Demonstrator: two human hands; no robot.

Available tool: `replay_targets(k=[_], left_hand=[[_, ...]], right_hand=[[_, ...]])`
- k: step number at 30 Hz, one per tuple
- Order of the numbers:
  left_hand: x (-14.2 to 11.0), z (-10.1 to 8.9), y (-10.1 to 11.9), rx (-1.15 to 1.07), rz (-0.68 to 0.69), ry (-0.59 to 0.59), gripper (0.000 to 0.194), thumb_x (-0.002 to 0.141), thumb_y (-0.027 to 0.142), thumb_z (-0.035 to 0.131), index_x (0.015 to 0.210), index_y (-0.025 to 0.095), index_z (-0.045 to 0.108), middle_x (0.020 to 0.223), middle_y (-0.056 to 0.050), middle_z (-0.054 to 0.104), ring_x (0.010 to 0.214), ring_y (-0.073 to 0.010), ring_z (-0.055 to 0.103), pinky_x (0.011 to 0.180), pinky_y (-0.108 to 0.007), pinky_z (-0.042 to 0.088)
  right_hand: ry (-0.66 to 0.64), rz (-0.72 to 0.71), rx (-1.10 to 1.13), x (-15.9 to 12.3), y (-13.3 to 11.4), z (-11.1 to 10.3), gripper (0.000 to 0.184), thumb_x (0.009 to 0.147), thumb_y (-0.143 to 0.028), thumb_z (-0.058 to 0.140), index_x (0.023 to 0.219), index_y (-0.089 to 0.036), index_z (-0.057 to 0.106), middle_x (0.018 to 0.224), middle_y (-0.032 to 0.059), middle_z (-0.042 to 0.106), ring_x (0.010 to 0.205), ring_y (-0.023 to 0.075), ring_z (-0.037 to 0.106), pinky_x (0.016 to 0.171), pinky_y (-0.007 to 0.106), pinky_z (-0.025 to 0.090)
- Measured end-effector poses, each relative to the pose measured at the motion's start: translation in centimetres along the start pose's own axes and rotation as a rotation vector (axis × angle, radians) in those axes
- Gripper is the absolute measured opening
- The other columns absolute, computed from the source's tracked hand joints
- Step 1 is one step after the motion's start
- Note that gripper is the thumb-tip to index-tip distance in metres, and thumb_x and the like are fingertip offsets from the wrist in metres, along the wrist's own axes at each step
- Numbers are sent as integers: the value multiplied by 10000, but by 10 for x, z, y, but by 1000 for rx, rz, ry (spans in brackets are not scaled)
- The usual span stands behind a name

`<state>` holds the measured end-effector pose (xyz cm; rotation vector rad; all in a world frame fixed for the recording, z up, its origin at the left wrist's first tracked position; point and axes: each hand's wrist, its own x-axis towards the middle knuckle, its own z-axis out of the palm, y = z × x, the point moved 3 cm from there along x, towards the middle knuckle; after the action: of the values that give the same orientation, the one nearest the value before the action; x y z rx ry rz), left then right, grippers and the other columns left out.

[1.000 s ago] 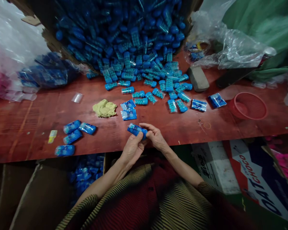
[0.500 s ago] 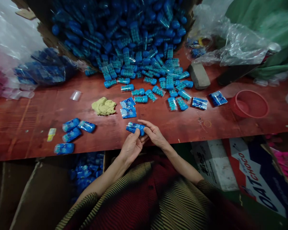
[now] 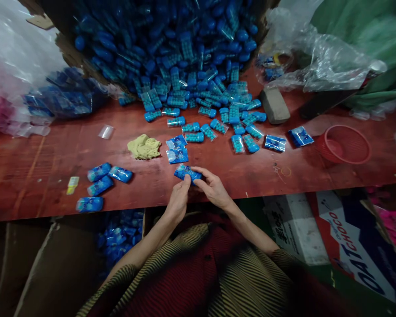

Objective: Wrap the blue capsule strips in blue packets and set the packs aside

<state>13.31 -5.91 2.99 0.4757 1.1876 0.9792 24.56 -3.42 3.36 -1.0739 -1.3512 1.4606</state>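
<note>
Between both hands, over the near part of the red table, is a small blue candy bottle with a printed sleeve around it. My left hand grips it from the near left, thumb on top. My right hand closes on its right end with thumb and fingers. Just beyond lie flat printed sleeves. A crumpled yellow-green cloth is to their left. Several sleeved bottles rest at the left near the table edge.
A large carton spills a heap of blue-capped bottles across the back. To the right are a grey block, two stacks of sleeves and a red plastic basket. A bag of blue sleeves sits back left.
Both hands have shifted their hold on the bottle; the left fingers are now more upright and closed behind it. The bottle has turned slightly, and the printed sleeve covers more of its visible side.
</note>
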Motion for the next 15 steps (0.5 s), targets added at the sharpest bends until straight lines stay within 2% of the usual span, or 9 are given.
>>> replay_targets(k=[3, 5, 7, 10, 15], left_hand=[[5, -15, 7, 204, 238, 199, 325, 724, 439, 662, 868, 149, 634, 777, -35, 683, 736, -153, 632, 753, -297, 496], [8, -23, 15, 227, 395, 304, 277, 688, 350, 704, 884, 176, 614, 800, 1, 666, 732, -120, 611, 738, -258, 485], [13, -28, 20, 189, 424, 311, 220, 680, 311, 700, 825, 175, 605, 754, 15, 645, 688, -108, 598, 709, -250, 487], [19, -32, 24, 145, 393, 288, 169, 678, 300, 685, 718, 166, 591, 681, 20, 615, 628, -108, 580, 681, -261, 491], [23, -40, 25, 227, 460, 330, 163, 688, 293, 674, 655, 172, 571, 649, 20, 590, 666, -124, 567, 695, -257, 483]], right_hand=[[39, 20, 51, 1, 0, -3, 322, 813, -269, 582, 1130, -216, 604, 1139, 29, 631, 1015, 155, 590, 932, 305, 457], [46, 59, 101, 3, 1, -3, 316, 792, -269, 603, 1102, -211, 608, 1091, 26, 637, 941, 143, 600, 860, 291, 497], [36, 106, 167, 3, 2, -1, 340, 774, -281, 619, 1107, -216, 595, 1075, 26, 631, 869, 130, 600, 757, 268, 531], [25, 143, 237, 3, 3, 2, 375, 762, -305, 629, 1124, -223, 573, 1027, 23, 632, 733, 104, 589, 646, 250, 543], [8, 143, 196, 1, 8, 4, 406, 797, -318, 594, 1185, -212, 543, 834, -1, 641, 609, 94, 585, 633, 268, 532]])
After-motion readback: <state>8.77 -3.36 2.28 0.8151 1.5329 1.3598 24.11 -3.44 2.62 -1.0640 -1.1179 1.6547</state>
